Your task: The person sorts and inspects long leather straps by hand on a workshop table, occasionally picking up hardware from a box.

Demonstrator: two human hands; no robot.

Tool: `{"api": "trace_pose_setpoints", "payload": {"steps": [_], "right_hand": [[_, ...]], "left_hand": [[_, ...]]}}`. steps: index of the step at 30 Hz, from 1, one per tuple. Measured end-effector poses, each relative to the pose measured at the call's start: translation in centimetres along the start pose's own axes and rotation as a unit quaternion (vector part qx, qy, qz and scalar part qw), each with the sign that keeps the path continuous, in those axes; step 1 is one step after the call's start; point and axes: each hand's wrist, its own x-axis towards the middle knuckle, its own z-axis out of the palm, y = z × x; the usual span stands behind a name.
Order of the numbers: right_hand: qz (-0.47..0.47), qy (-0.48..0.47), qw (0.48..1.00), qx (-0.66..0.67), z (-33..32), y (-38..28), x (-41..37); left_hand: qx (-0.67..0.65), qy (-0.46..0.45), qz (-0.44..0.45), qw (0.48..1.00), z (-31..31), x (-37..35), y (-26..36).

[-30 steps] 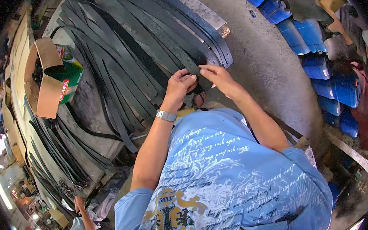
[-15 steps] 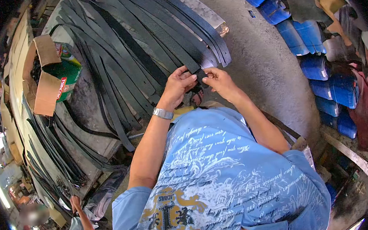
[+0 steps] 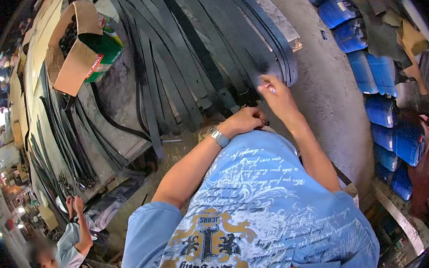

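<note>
Across the workbench fans a spread of black strips, their ends drooping over its near edge (limp, light, probably grippy). At the near right corner your right hand pinches one strip end, which looks the best place to hold it. Your left hand is curled closed just below the edge; I cannot tell if it holds anything.

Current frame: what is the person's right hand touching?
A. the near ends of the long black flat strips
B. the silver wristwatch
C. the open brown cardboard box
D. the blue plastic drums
A: the right hand lies on the near ends of the long black flat strips; the open brown cardboard box sits far to the left and the blue plastic drums stand off to the right.
</note>
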Motion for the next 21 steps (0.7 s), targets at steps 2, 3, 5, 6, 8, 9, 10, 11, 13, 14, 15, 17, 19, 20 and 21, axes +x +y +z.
{"api": "trace_pose_setpoints", "payload": {"steps": [2, 3, 5, 6, 8, 9, 10, 11, 13, 14, 15, 17, 19, 20, 21], "right_hand": [[0.015, -0.054, 0.998, -0.003, 1.4, -0.7, 0.0], [0.028, -0.086, 0.996, -0.02, 2.5, -0.6, 0.1], [0.058, -0.153, 0.984, -0.065, 4.2, -1.5, 0.3], [0.039, -0.162, 0.98, -0.11, 5.0, -1.7, -0.1], [0.027, -0.148, 0.978, -0.144, 6.8, -1.4, -0.8], [0.03, -0.143, 0.981, -0.132, 7.7, -1.2, -0.9], [0.034, -0.139, 0.982, -0.121, 8.3, -1.2, -1.2], [0.038, -0.135, 0.984, -0.112, 8.7, -1.3, -1.5], [0.068, -0.135, 0.985, -0.086, 8.6, -1.9, -1.3], [0.084, -0.133, 0.985, -0.072, 8.5, -2.3, -1.0], [0.093, -0.113, 0.989, -0.022, 8.5, -1.6, -0.8], [0.089, -0.039, 0.995, 0.015, 7.5, -2.2, -0.6], [0.066, 0.0, 0.998, -0.02, 6.2, -2.7, -0.2], [0.056, 0.018, 0.998, -0.037, 5.7, -3.9, -0.3], [-0.005, 0.059, 0.992, -0.113, 5.6, -5.5, -0.9]], "left_hand": [[0.062, 0.028, -0.005, 0.998, -0.5, -2.3, 1.5], [0.082, 0.05, -0.015, 0.995, -0.8, -3.8, 2.1], [0.117, 0.101, -0.034, 0.987, -1.7, -6.8, 2.8], [0.072, 0.139, -0.054, 0.986, -2.3, -7.9, 2.1], [-0.014, 0.209, -0.09, 0.974, -3.6, -9.6, 0.5], [-0.075, 0.231, -0.103, 0.964, -4.5, -10.2, 0.1], [-0.138, 0.251, -0.116, 0.951, -5.3, -10.8, -0.2], [-0.203, 0.27, -0.128, 0.933, -5.8, -11.4, -0.6], [-0.184, 0.291, -0.087, 0.935, -6.8, -12.1, -1.1], [-0.174, 0.3, -0.067, 0.936, -7.3, -12.4, -1.2], [-0.161, 0.294, -0.062, 0.94, -7.7, -12.9, -1.1], [-0.167, 0.271, -0.052, 0.946, -8.4, -12.9, -1.1], [-0.181, 0.251, -0.042, 0.95, -8.8, -12.6, -1.1], [-0.19, 0.241, -0.036, 0.951, -8.6, -12.1, -1.0], [-0.199, 0.231, -0.03, 0.952, -8.3, -11.5, -0.9]]}}
